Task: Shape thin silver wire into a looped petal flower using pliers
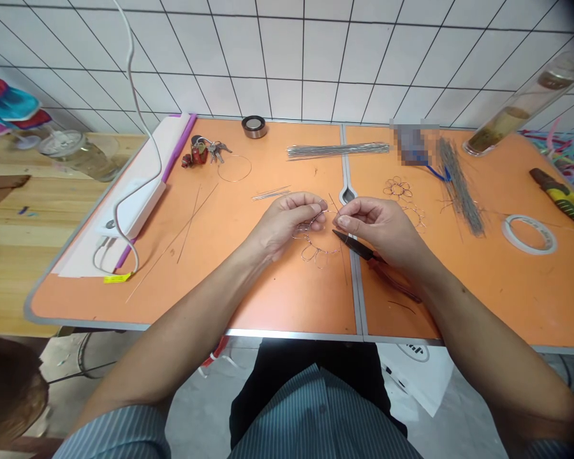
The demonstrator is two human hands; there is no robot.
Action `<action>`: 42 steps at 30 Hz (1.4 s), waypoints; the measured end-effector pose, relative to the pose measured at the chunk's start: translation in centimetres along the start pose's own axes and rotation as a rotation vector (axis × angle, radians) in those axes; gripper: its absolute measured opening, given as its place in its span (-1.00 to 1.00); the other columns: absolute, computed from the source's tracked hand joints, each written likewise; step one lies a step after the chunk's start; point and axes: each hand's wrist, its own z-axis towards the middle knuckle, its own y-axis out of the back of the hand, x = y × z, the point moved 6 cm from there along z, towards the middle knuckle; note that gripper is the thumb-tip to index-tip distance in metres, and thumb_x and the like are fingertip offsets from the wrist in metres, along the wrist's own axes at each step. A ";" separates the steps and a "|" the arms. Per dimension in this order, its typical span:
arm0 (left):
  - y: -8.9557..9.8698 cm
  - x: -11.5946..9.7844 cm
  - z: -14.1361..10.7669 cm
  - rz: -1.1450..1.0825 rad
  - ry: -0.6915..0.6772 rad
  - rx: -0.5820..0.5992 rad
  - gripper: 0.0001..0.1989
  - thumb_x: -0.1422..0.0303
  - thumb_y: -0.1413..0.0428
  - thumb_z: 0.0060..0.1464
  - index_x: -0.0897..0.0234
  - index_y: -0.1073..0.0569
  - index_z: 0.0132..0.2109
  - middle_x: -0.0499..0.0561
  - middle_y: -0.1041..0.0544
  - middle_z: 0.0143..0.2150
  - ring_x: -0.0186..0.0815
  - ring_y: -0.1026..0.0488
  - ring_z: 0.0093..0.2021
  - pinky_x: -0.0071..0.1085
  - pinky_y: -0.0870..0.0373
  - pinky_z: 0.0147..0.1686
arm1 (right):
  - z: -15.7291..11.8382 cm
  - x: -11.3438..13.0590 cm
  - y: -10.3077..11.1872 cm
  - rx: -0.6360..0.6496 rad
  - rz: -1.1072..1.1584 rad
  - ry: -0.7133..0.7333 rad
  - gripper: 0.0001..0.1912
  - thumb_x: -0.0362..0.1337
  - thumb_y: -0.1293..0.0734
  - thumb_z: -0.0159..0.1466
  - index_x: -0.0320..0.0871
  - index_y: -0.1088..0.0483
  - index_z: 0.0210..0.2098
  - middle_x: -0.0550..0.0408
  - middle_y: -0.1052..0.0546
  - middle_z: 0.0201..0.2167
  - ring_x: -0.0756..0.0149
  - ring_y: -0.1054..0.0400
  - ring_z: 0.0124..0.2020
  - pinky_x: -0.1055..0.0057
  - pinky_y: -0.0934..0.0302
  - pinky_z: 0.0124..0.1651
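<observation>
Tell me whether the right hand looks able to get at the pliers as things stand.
Probably yes: the pliers lie on the orange table close by the right hand, nothing visibly resting on them. The hand seems to pinch thin wire, though, so it may need to let go first.

At centre, looped metal wire (314, 249) is glinting; at twelve o'clock, glossy wall tiles (280, 51) are gleaming; at three, a dull metal bundle (462, 188) is looking rough; at six, shirt cloth (316, 417) is looking matt; at nine, smooth wood (16, 229) is showing grain.
</observation>
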 end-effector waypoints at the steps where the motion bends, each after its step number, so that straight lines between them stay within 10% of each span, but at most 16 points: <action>1: 0.0 0.0 0.0 0.003 -0.003 0.004 -0.83 0.31 -0.38 0.11 0.32 -0.67 -0.21 0.02 -0.63 -0.34 -0.39 -0.54 -0.37 -0.45 -0.49 -0.25 | 0.0 0.0 0.0 0.002 0.001 0.002 -0.68 0.01 -0.61 0.29 -0.12 -0.61 -0.28 0.07 -0.57 -0.33 0.28 -0.36 -0.29 0.35 -0.17 -0.27; 33: -0.4 0.2 -0.4 -0.001 0.132 -0.033 -0.82 0.35 -0.35 0.16 0.28 -0.50 -0.30 0.01 -0.62 -0.39 -0.40 -0.49 -0.50 -0.40 -0.63 -0.43 | 0.4 -1.3 0.1 0.082 0.082 -0.062 -0.56 0.15 -0.66 0.21 -0.07 -0.60 -0.27 0.06 -0.55 -0.33 0.26 -0.34 -0.33 0.33 -0.17 -0.34; 42: -0.3 0.5 -0.3 -0.009 0.137 -0.056 -0.82 0.34 -0.35 0.16 0.28 -0.51 -0.30 0.01 -0.61 -0.40 -0.40 -0.49 -0.50 -0.42 -0.62 -0.46 | 1.1 -1.3 1.4 -0.009 0.114 0.048 -0.74 -0.02 -0.62 0.29 -0.04 -0.62 -0.29 0.12 -0.51 -0.29 0.28 -0.35 -0.24 0.30 -0.32 -0.10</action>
